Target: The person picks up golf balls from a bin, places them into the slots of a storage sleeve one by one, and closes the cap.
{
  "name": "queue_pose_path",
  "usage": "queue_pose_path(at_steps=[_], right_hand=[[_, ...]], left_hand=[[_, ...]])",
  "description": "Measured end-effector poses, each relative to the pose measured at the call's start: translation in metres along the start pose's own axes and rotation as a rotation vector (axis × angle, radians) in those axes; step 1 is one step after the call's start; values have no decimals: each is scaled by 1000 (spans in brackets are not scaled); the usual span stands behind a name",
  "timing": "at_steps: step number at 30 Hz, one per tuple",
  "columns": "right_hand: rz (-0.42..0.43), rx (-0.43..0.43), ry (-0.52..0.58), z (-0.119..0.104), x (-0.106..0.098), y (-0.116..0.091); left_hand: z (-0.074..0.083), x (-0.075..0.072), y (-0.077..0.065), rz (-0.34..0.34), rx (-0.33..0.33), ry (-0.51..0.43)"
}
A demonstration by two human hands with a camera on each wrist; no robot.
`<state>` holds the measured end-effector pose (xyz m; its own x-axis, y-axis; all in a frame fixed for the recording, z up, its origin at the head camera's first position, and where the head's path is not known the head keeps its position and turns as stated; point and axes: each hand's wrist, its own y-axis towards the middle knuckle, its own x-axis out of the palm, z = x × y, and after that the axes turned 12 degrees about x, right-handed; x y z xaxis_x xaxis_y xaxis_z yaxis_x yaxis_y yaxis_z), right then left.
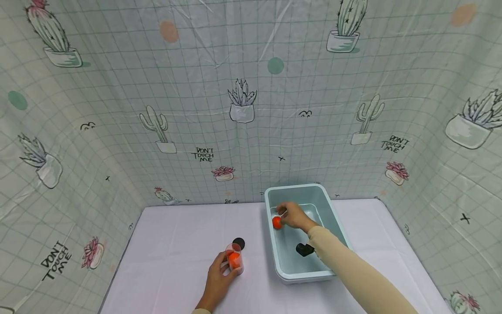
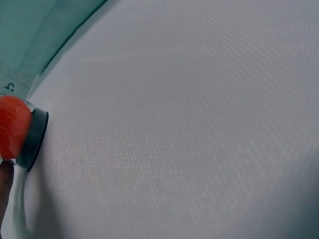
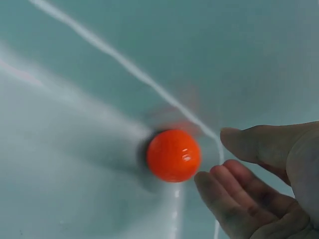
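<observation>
A clear plastic cup (image 1: 240,267) stands on the table with an orange ball (image 1: 234,260) inside it. My left hand (image 1: 220,275) holds this cup, thumb and fingers around its side. Just beyond the cup lies a round black lid (image 1: 239,242). Over the pale blue-green bin (image 1: 290,276), my right hand (image 1: 293,215) reaches down toward a second orange ball (image 3: 173,155) at the bin's left wall. In the right wrist view the thumb (image 3: 244,142) and fingers are spread apart, fingertips close beside the ball, with nothing between them.
A black object (image 1: 304,249) lies on the bin's floor, partly covered by the right sleeve (image 1: 341,261). The bin stands at the right of the white-covered table (image 1: 172,244). A cactus-print cloth (image 1: 188,131) walls the back and sides.
</observation>
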<state>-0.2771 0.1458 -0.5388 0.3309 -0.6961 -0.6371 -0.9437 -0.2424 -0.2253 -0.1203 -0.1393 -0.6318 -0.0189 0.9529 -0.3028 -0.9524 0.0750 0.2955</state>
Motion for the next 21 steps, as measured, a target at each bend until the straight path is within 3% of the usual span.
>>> queue_pose_path(at_steps=[12, 21], right_hand=[[5, 115, -40, 8, 10, 9], [-45, 52, -101, 16, 14, 17]], left_hand=[[0, 0, 2, -29, -32, 16], [-1, 0, 2, -21, -27, 13]])
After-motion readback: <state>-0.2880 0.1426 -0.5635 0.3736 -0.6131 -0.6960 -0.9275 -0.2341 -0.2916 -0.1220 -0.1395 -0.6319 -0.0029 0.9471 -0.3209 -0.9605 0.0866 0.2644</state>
